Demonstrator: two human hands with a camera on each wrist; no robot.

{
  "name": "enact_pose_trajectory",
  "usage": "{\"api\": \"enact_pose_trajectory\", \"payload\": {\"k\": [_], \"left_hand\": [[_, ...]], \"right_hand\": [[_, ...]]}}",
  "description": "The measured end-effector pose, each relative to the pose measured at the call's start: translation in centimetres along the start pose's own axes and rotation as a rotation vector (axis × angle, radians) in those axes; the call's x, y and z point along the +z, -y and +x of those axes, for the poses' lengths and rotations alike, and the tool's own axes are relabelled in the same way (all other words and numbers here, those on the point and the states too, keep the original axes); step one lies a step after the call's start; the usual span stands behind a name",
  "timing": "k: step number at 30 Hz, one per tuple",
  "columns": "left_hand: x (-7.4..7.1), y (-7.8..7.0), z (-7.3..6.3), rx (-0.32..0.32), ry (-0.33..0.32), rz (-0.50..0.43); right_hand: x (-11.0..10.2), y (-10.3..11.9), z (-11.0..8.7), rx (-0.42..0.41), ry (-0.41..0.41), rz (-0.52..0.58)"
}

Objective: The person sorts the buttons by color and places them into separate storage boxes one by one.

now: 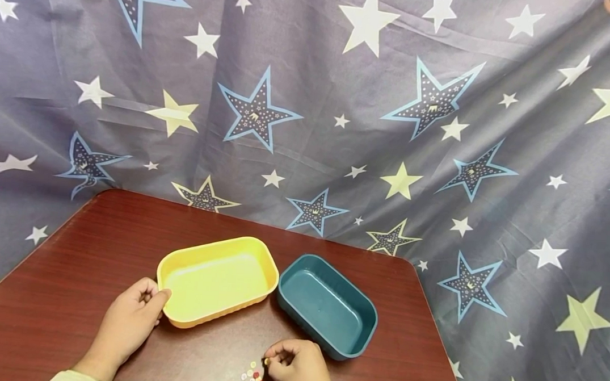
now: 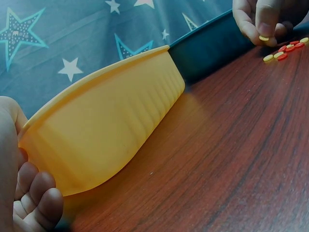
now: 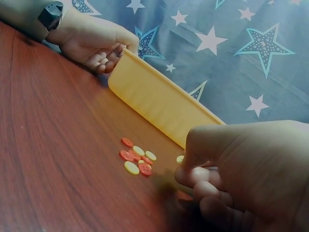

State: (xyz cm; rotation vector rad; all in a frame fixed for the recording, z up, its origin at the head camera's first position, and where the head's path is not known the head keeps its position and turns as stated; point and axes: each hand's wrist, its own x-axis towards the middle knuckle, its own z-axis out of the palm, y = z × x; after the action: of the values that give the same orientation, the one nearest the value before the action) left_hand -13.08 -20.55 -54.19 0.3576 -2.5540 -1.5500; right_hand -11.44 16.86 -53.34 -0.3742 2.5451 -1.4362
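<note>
Head view bright, fairly even. Pale glare washes over my side of the table point(image 1: 201, 352); its far left corner reads deeper red. Sheen on the floor of the yellow tray point(image 1: 219, 286), fainter highlight in the teal tray point(image 1: 325, 311). Buttons point(image 1: 256, 375) soft-edged from up here. Both wrist views dimmer, bluish. Dark, blurry shadow under my right hand point(image 3: 251, 169) in the right wrist view.

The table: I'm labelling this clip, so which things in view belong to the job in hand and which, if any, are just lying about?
Likely part of the job:
yellow button, pinched by the right hand
loose buttons
yellow container, held by the left hand
teal container

Apparently only setting:
table
star-print cloth behind it
</note>
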Motion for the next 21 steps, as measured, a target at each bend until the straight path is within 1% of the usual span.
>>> {"api": "enact_pose_trajectory", "payload": {"k": [6,10,16,21], "left_hand": [[0.0,0.0,0.0,-0.011,-0.010,-0.001],[0.0,-0.1,0.1,-0.014,-0.010,-0.007],[-0.1,0.0,0.1,-0.011,0.001,-0.010],[-0.2,0.0,0.1,-0.013,0.006,-0.012]], "right_hand": [[-0.2,0.7,0.0,0.080,-0.021,0.034],[-0.5,1.4,0.0,0.100,-0.052,0.047],[-1.4,2.6,0.1,0.103,-0.090,0.067],[-2.7,3.7,0.3,0.056,-0.096,0.088]]}}
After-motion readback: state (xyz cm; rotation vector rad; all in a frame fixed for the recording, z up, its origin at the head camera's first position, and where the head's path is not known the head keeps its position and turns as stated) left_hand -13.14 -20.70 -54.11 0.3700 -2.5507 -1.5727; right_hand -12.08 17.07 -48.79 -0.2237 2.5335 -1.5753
